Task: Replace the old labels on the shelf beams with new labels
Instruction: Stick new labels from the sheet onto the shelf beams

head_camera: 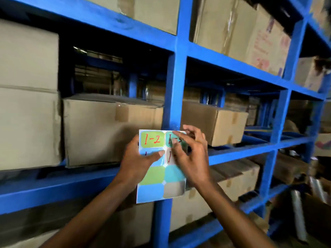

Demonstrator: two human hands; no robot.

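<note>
A sheet of coloured sticker labels is held up in front of a blue shelf upright. Its top-left green label reads "1-2" in red; the teal label beside it also has red writing. My left hand grips the sheet's left edge, thumb lying across the second row. My right hand covers the sheet's upper right, its fingers pinching at the teal label; the edge of that label looks lifted, but blur hides the detail. The blue shelf beam runs behind my hands. No old label shows on it.
Brown cardboard boxes fill the blue steel rack on every level, left and right of the upright. Rolls of clear film stand at the lower right near an open carton.
</note>
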